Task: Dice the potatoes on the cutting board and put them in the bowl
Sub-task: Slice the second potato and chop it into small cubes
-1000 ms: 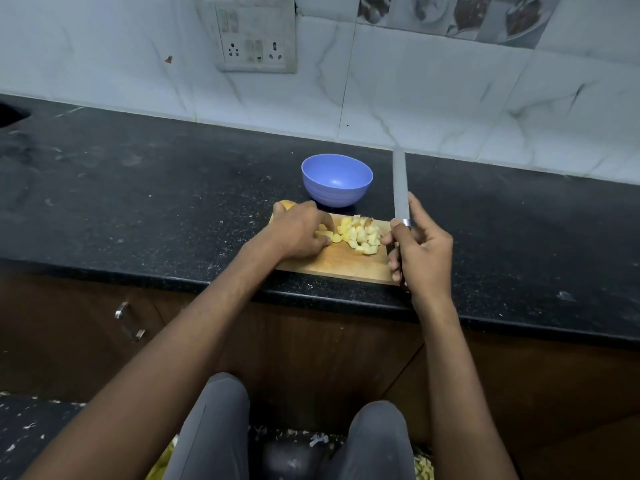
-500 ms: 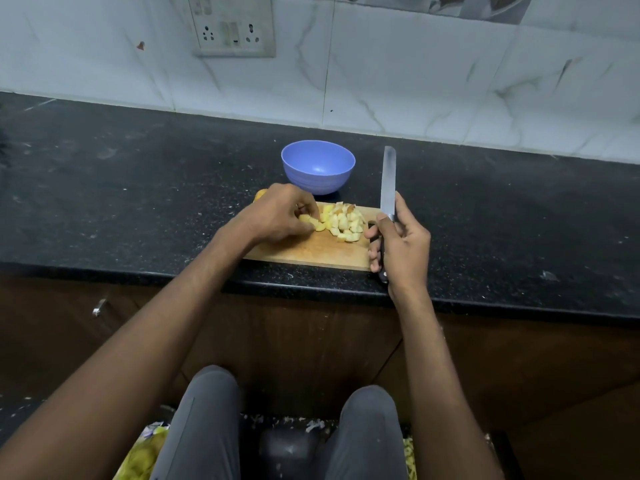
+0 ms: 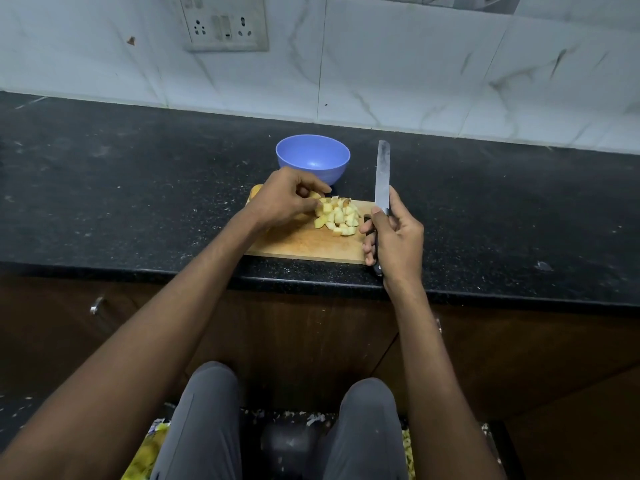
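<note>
Pale yellow diced potato cubes [image 3: 337, 218] lie heaped on the far right part of a rectangular wooden cutting board [image 3: 298, 245], which sits at the front edge of a black speckled stone counter [image 3: 138, 188]. The left hand [image 3: 285, 199] reaches over the board from the left, its fingers curled, with the fingertips pinching a potato piece [image 3: 314, 195] at the left edge of the heap. A rounded bit of uncut potato [image 3: 255, 192] peeks out behind that hand at the board's far left corner; how much of it there is cannot be told.

The right hand [image 3: 394, 237] is wrapped firmly round the black handle of a long steel kitchen knife [image 3: 382, 181], just beside the board's right edge. The blade points away from the person toward the wall, standing to the right of the heap and apart from it, so the cubes lie between the two hands and closer to the left fingers.

A round blue plastic bowl [image 3: 312, 157] stands on the counter just behind the board, near the left hand's knuckles; no potato shows inside it.

Behind the counter rises a white marbled tile wall [image 3: 415, 64] with a switch-and-socket plate [image 3: 224, 22]. Grey-trousered knees [image 3: 207, 410] show below.
</note>
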Tool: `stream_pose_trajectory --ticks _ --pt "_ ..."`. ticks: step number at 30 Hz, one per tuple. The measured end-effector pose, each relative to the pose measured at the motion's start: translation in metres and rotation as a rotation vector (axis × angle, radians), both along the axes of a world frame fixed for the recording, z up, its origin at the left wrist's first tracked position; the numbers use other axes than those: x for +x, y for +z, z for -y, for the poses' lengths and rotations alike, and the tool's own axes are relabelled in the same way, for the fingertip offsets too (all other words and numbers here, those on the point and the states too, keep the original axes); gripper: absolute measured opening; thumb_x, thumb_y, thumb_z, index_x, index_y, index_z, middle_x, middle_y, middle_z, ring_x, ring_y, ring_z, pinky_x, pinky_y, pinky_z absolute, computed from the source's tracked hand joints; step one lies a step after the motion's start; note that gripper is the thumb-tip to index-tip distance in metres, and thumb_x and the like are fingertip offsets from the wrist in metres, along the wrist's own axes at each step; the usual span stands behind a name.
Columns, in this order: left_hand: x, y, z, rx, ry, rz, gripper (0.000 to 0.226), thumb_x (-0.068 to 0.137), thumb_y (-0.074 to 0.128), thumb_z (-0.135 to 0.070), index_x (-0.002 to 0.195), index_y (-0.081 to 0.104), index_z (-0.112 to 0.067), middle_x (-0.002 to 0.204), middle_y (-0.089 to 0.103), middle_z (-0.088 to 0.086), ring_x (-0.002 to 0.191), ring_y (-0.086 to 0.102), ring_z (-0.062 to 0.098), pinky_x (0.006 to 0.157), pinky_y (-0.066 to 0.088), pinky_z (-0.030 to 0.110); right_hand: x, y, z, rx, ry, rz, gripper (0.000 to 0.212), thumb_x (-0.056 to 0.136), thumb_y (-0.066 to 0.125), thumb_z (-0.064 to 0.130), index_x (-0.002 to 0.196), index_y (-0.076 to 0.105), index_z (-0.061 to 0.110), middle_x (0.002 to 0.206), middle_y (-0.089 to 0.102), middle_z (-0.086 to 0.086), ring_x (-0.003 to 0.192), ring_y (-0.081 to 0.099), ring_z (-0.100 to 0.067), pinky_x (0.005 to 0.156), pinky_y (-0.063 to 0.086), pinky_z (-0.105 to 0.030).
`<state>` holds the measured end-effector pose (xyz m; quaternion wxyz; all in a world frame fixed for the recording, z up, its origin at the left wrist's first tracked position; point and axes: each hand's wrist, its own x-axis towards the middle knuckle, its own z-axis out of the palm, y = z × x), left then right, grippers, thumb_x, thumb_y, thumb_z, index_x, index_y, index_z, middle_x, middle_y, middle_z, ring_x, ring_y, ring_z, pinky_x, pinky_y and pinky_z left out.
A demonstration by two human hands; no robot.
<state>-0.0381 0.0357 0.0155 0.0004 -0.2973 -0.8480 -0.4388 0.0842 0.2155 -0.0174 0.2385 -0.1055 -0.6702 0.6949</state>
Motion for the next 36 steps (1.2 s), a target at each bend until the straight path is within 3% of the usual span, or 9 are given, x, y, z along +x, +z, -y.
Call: stream_pose_trajectory --ticks 2,7,17,24,26,28,30,33,36 --pt "0.001 -0.002 -0.001 0.021 0.026 -0.042 0.028 0.086 0.077 -0.004 0.111 0.077 -0.017 0.091 0.072 -0.010 0.080 0.058 0.006 0.071 0.048 0.012 0.000 0.000 0.000 0.006 -0.001 -0.003 0.055 0.108 0.055 0.014 0.159 0.039 0.028 0.079 0.066 -0.010 0.050 0.051 -0.014 0.038 0.043 -0.026" --pt "0.000 -0.005 -0.002 0.130 0.090 -0.042 0.028 0.085 0.077 -0.003 0.111 0.077 -0.014 0.100 0.076 -0.004 0.092 0.072 0.018 0.087 0.058 0.029 0.000 -0.001 0.000 0.024 -0.003 -0.015 0.054 0.108 0.054 0.014 0.158 0.040 0.028 0.079 0.066 -0.010 0.049 0.052 -0.015 0.038 0.043 -0.026" --pt "0.011 -0.005 -0.016 0.245 0.109 -0.077 0.018 0.085 0.079 -0.005 0.100 0.080 -0.014 0.090 0.077 -0.009 0.085 0.071 -0.002 0.078 0.053 0.013 -0.002 -0.005 -0.002 0.055 -0.007 -0.024 0.052 0.108 0.055 0.017 0.157 0.042 0.027 0.077 0.066 -0.009 0.050 0.052 -0.015 0.039 0.042 -0.026" --pt "0.011 -0.004 -0.035 0.134 0.094 -0.193 0.020 0.087 0.077 -0.008 0.105 0.081 -0.015 0.100 0.077 -0.006 0.091 0.064 -0.010 0.086 0.049 0.008 -0.001 -0.004 0.000 0.066 0.004 -0.044 0.047 0.108 0.054 0.016 0.149 0.046 0.039 0.074 0.066 -0.006 0.048 0.051 -0.016 0.037 0.041 -0.026" --pt "0.009 -0.004 -0.039 0.098 0.086 -0.216 0.019 0.089 0.075 -0.008 0.105 0.081 -0.016 0.099 0.076 -0.006 0.089 0.061 -0.012 0.093 0.050 0.017 -0.001 -0.003 0.000 0.069 0.008 -0.050 0.046 0.108 0.054 0.015 0.144 0.045 0.044 0.073 0.065 -0.006 0.048 0.051 -0.016 0.037 0.041 -0.026" --pt "0.005 -0.005 -0.042 0.033 0.081 -0.240 0.019 0.091 0.072 -0.009 0.104 0.081 -0.020 0.097 0.077 -0.010 0.092 0.064 -0.005 0.101 0.049 0.042 -0.001 -0.003 -0.001 0.076 0.009 -0.052 0.045 0.108 0.053 0.015 0.143 0.046 0.044 0.074 0.066 -0.006 0.048 0.052 -0.016 0.037 0.041 -0.026" --pt "0.005 -0.007 -0.044 -0.046 0.078 -0.252 0.022 0.094 0.068 -0.009 0.104 0.081 -0.023 0.099 0.078 -0.009 0.099 0.065 0.005 0.101 0.043 0.055 -0.001 -0.004 -0.001 0.084 0.010 -0.052 0.045 0.109 0.053 0.016 0.144 0.046 0.042 0.074 0.067 -0.006 0.048 0.052 -0.017 0.038 0.042 -0.027" --pt "0.006 -0.008 -0.041 -0.100 0.072 -0.268 0.026 0.096 0.064 -0.008 0.109 0.079 -0.023 0.104 0.078 -0.007 0.108 0.064 0.011 0.104 0.034 0.051 -0.002 -0.005 -0.002 0.077 0.013 -0.053 0.045 0.108 0.053 0.016 0.149 0.049 0.035 0.075 0.066 -0.007 0.048 0.052 -0.017 0.038 0.041 -0.026" --pt "0.011 -0.004 -0.035 -0.060 0.090 -0.298 0.029 0.096 0.061 -0.005 0.113 0.078 -0.021 0.108 0.078 -0.005 0.111 0.065 0.012 0.104 0.037 0.048 -0.003 -0.007 -0.003 0.075 0.011 -0.054 0.045 0.108 0.054 0.017 0.151 0.051 0.028 0.076 0.066 -0.009 0.048 0.052 -0.016 0.038 0.041 -0.026"
